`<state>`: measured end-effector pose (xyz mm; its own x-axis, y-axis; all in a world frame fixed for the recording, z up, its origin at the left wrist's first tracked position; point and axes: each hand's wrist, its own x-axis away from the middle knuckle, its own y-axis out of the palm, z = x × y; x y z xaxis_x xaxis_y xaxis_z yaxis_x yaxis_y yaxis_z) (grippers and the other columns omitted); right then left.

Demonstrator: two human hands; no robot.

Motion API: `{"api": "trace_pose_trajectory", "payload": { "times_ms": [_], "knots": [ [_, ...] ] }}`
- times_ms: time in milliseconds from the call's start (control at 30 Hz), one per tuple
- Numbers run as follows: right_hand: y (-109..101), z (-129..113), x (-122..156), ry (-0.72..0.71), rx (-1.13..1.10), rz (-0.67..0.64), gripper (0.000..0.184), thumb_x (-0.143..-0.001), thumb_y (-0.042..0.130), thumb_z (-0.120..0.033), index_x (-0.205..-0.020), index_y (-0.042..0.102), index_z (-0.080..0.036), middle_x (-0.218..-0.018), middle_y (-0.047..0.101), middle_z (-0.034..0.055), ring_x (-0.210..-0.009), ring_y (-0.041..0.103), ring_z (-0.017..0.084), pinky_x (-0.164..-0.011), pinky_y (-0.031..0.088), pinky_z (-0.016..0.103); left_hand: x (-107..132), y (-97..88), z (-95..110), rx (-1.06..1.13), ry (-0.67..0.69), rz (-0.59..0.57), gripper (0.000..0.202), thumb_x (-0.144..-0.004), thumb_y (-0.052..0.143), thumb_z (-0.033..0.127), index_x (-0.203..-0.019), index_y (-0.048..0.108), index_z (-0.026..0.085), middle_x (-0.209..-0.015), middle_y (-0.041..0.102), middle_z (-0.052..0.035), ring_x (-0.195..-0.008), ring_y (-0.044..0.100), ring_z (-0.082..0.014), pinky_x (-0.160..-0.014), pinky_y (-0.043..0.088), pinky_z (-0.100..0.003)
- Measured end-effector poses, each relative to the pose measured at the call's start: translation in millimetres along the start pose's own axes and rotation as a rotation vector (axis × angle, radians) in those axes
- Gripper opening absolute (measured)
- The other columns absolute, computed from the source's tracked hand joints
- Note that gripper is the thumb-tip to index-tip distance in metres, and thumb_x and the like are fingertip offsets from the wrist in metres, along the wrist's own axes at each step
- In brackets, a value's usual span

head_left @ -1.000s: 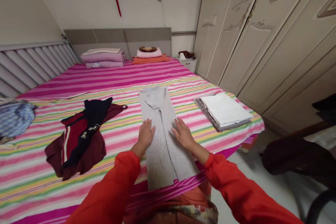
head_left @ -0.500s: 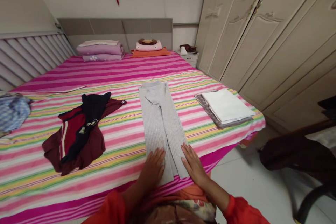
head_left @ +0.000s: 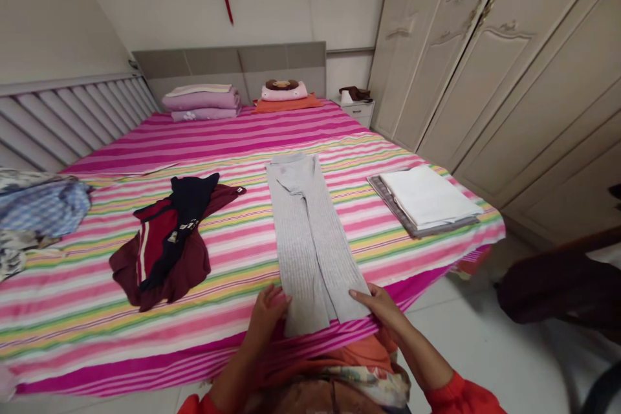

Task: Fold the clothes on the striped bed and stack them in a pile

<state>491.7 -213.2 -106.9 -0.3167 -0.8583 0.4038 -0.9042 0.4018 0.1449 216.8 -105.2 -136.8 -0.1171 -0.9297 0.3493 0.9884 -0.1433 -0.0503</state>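
Note:
Grey ribbed trousers [head_left: 310, 226] lie flat on the striped bed, waistband toward the headboard and both legs pointing at me. My left hand [head_left: 266, 314] is at the outer edge of the left trouser leg near its hem, thumb and fingers apart and loosely bent. On the other side, my right hand [head_left: 383, 304] is at the right leg's outer edge, its thumb resting on the fabric and its fingers spread away from it. Neither hand visibly grips the cloth. A crumpled maroon and navy garment [head_left: 169, 239] lies to the left of the trousers.
Folded white cloth [head_left: 429, 197] on grey cloth is at the bed's right side. Blue checked clothes [head_left: 48, 207] are heaped at the left. Purple folded bedding [head_left: 204, 100] and a pink pillow [head_left: 284, 90] sit by the headboard [head_left: 281, 65]. A wardrobe [head_left: 466, 65] stands right.
Both hands have slid outward from lying flat on the trouser legs to their outer edges, with fingers more bent. The view has shifted slightly left and up.

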Motion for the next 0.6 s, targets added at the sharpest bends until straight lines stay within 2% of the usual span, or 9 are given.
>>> {"api": "trace_pose_trajectory", "payload": {
  "times_ms": [67, 133, 267, 367, 500, 533, 600],
  "knots": [
    [0, -2, 4, 0.03, -0.014, -0.036, 0.042, -0.055, 0.085, -0.048, -0.077, 0.071, -0.015, -0.074, 0.074, 0.0066, -0.069, 0.069, 0.024, -0.069, 0.054, 0.036, 4, 3.2, 3, 0.063, -0.042, -0.127, 0.072, -0.047, 0.088, 0.055, -0.103, 0.064, 0.016, -0.108, 0.072, -0.0163, -0.104, 0.067, -0.032, -0.091, 0.054, -0.046],
    [-3, -5, 8, 0.038, -0.021, -0.038, 0.041, -0.055, 0.085, -0.047, -0.076, 0.071, -0.015, -0.073, 0.074, 0.0057, -0.07, 0.069, 0.023, -0.069, 0.054, 0.036, 10, 6.3, 6, 0.115, -0.097, -0.244, 0.068, -0.041, 0.089, 0.056, -0.091, 0.069, 0.014, -0.095, 0.075, -0.0129, -0.096, 0.07, -0.0311, -0.09, 0.054, -0.045],
    [-6, -14, 15, 0.003, -0.019, -0.002, 0.039, -0.055, 0.085, -0.046, -0.077, 0.069, -0.018, -0.075, 0.073, 0.0035, -0.072, 0.068, 0.022, -0.07, 0.053, 0.034, 24, 12.5, 13, 0.111, -0.28, -0.422, 0.052, -0.05, 0.087, 0.052, -0.081, 0.073, 0.013, -0.079, 0.075, -0.0099, -0.08, 0.071, -0.0289, -0.081, 0.055, -0.043],
    [-3, -28, 19, -0.05, 0.028, 0.056, 0.044, -0.054, 0.085, -0.044, -0.086, 0.068, -0.021, -0.081, 0.073, 0.0029, -0.075, 0.068, 0.023, -0.069, 0.054, 0.035, 35, 15.0, 27, 0.179, -0.348, -0.504, 0.045, -0.056, 0.085, 0.048, -0.081, 0.075, 0.012, -0.081, 0.075, -0.0121, -0.086, 0.071, -0.0301, -0.087, 0.053, -0.043],
    [-1, -61, 19, -0.077, 0.033, 0.039, 0.067, -0.057, 0.085, -0.044, -0.118, 0.063, -0.027, -0.098, 0.073, 0.005, -0.087, 0.068, 0.024, -0.074, 0.056, 0.037, 44, 12.6, 64, 0.33, -0.402, -0.537, 0.045, -0.058, 0.084, 0.042, -0.091, 0.076, 0.012, -0.092, 0.076, -0.0136, -0.098, 0.069, -0.0321, -0.094, 0.051, -0.044],
    [-1, -70, 16, -0.08, 0.042, 0.014, 0.064, -0.059, 0.084, -0.046, -0.117, 0.064, -0.027, -0.099, 0.073, 0.0052, -0.086, 0.068, 0.024, -0.072, 0.057, 0.036, 43, 11.7, 75, 0.34, -0.406, -0.538, 0.045, -0.059, 0.083, 0.042, -0.092, 0.075, 0.012, -0.093, 0.076, -0.0132, -0.097, 0.069, -0.0317, -0.093, 0.051, -0.043],
    [1, -91, 8, -0.09, 0.068, -0.026, 0.05, -0.06, 0.082, -0.05, -0.102, 0.069, -0.025, -0.094, 0.072, 0.0042, -0.077, 0.066, 0.021, -0.064, 0.057, 0.033, 38, 10.3, 99, 0.33, -0.394, -0.542, 0.045, -0.062, 0.081, 0.043, -0.094, 0.075, 0.013, -0.094, 0.076, -0.0123, -0.095, 0.07, -0.0306, -0.09, 0.053, -0.041]
  ]
}}
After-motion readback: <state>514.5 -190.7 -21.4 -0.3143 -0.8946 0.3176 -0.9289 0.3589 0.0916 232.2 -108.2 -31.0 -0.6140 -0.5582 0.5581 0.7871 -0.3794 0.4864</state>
